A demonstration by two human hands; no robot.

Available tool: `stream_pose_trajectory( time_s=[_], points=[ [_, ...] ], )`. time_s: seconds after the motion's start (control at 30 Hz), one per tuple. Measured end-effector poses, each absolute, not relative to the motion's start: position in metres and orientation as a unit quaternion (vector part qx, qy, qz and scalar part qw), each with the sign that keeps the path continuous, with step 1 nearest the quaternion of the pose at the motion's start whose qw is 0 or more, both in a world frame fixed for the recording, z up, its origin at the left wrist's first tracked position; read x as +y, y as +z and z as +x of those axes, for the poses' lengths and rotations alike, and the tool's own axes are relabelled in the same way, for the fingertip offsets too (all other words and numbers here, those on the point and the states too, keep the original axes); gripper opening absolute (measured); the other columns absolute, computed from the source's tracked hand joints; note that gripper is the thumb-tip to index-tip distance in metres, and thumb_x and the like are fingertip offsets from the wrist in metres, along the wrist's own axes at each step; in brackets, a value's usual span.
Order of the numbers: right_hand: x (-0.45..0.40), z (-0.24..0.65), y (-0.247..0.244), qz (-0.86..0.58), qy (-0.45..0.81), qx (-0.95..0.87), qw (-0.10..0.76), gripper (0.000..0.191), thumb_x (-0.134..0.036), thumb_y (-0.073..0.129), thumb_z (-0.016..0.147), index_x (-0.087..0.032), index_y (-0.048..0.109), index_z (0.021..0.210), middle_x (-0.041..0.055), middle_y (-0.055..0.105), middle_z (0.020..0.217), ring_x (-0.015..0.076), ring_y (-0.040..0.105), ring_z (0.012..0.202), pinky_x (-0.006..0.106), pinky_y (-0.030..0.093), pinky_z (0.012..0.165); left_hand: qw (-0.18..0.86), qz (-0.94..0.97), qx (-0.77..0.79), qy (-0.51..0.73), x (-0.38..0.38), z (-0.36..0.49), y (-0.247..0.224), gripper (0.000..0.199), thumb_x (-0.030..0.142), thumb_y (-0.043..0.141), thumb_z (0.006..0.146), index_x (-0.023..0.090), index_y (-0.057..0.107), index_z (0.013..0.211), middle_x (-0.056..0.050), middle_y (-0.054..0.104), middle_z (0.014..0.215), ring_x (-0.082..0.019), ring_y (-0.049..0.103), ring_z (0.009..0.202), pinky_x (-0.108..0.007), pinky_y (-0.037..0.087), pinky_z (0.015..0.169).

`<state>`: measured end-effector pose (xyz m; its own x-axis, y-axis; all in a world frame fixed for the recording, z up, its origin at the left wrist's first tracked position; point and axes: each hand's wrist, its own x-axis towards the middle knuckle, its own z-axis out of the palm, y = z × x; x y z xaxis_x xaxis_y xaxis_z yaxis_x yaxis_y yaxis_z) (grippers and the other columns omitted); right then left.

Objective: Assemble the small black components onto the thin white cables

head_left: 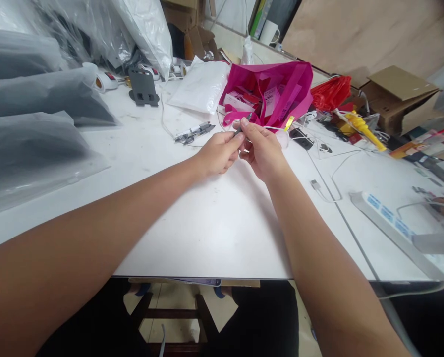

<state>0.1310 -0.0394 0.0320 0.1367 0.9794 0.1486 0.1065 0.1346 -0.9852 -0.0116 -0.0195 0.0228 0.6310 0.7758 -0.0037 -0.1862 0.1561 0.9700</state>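
Close together above the white table (207, 233), both my hands meet at a slim dark pen, mostly covered by the fingers. My left hand (220, 152) is closed, its thumb and fingers pinching the pen (238, 131). From the other side, my right hand (263, 149) grips the same pen with thumb and forefinger, its other fingers curled. A dark tip pokes out above the right fingers. Just left of the hands, several similar pens (194, 133) lie side by side on the tabletop. Behind the hands stands a magenta bag (296, 82) with small boxes and packets in it.
Grey plastic-wrapped packages (28, 153) stand along the left. A black stand (143, 87) and a white mailer pouch (203, 87) are at the back. To the right lie a power strip (381, 218), loose cables, a yellow tool (363, 129) and a cardboard box (396, 101).
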Motion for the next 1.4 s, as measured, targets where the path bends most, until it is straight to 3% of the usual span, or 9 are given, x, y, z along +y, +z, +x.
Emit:
stream_pose_trajectory(
  time_s=[0.07,0.17,0.27,0.37,0.63,0.77,0.97,1.17,1.4],
  points=[
    [-0.040,0.131,0.034,-0.513,0.382,-0.546,0.542,0.055,-0.078,0.077,0.080,-0.024,0.063,0.079,-0.0028,0.052,0.068,0.0112,0.054,0.062,0.026,0.041,0.052,0.700,0.569,0.260,0.344,-0.018,-0.011,0.021,0.039,0.046,0.045,0.112,0.022,0.046,0.081,0.009,0.030,0.057,-0.005,0.022,0.041,-0.022,0.015,0.042],
    [-0.043,0.131,0.040,-0.499,0.269,-0.607,0.557,0.052,-0.074,0.076,0.084,-0.024,0.062,0.075,-0.0009,0.054,0.069,0.0135,0.057,0.067,0.029,0.049,0.058,0.633,0.636,0.214,0.386,-0.015,-0.010,0.014,0.038,0.044,0.050,0.110,0.021,0.048,0.080,0.005,0.041,0.061,-0.007,0.035,0.049,-0.024,0.027,0.047],
    [-0.045,0.130,0.043,-0.480,0.127,-0.654,0.570,0.050,-0.068,0.080,0.085,-0.024,0.061,0.072,0.0018,0.059,0.078,0.0160,0.062,0.076,0.033,0.057,0.069,0.534,0.712,0.181,0.419,-0.011,-0.010,0.007,0.034,0.037,0.054,0.109,0.021,0.049,0.079,0.001,0.052,0.069,-0.010,0.047,0.062,-0.027,0.040,0.060],
    [-0.042,0.131,0.037,-0.482,0.070,-0.665,0.566,0.049,-0.067,0.077,0.088,-0.023,0.060,0.074,0.0029,0.061,0.084,0.0168,0.063,0.078,0.035,0.059,0.073,0.471,0.761,0.220,0.389,-0.007,-0.012,0.001,0.037,0.036,0.047,0.110,0.021,0.050,0.076,-0.002,0.058,0.073,-0.013,0.052,0.068,-0.031,0.044,0.070],
    [-0.036,0.135,0.024,-0.503,0.096,-0.669,0.538,0.057,-0.073,0.070,0.090,-0.024,0.048,0.070,-0.0001,0.053,0.073,0.0138,0.058,0.066,0.032,0.053,0.059,0.413,0.802,0.302,0.309,-0.003,-0.015,-0.003,0.039,0.044,0.044,0.108,0.020,0.060,0.081,-0.010,0.073,0.089,-0.020,0.063,0.078,-0.040,0.049,0.080],
    [-0.040,0.131,0.029,-0.497,0.083,-0.670,0.545,0.059,-0.077,0.069,0.088,-0.024,0.050,0.071,0.0019,0.055,0.077,0.0156,0.060,0.069,0.030,0.051,0.054,0.418,0.802,0.257,0.340,0.000,-0.016,-0.003,0.038,0.043,0.043,0.107,0.019,0.063,0.087,-0.012,0.075,0.098,-0.023,0.067,0.090,-0.043,0.050,0.089],
    [-0.040,0.129,0.025,-0.504,0.121,-0.669,0.533,0.059,-0.077,0.069,0.088,-0.024,0.050,0.070,0.0010,0.055,0.076,0.0151,0.061,0.066,0.030,0.051,0.051,0.422,0.800,0.283,0.320,0.001,-0.016,-0.004,0.039,0.043,0.044,0.107,0.019,0.062,0.082,-0.011,0.074,0.094,-0.024,0.067,0.087,-0.043,0.049,0.088],
    [-0.034,0.131,0.023,-0.526,0.141,-0.622,0.563,0.054,-0.073,0.065,0.093,-0.024,0.052,0.073,0.0003,0.056,0.073,0.0157,0.062,0.071,0.031,0.054,0.060,0.368,0.778,0.276,0.429,-0.003,-0.015,-0.002,0.029,0.035,0.051,0.106,0.023,0.049,0.079,-0.003,0.065,0.079,-0.018,0.059,0.074,-0.036,0.045,0.075],
    [-0.024,0.129,0.010,-0.571,0.277,-0.547,0.546,0.055,-0.076,0.068,0.089,-0.024,0.053,0.078,0.0007,0.058,0.076,0.0131,0.062,0.068,0.024,0.050,0.052,0.344,0.753,0.308,0.469,0.002,-0.018,-0.003,0.015,0.028,0.070,0.095,0.026,0.056,0.089,-0.003,0.061,0.077,-0.023,0.062,0.086,-0.035,0.045,0.079]
  ],
)
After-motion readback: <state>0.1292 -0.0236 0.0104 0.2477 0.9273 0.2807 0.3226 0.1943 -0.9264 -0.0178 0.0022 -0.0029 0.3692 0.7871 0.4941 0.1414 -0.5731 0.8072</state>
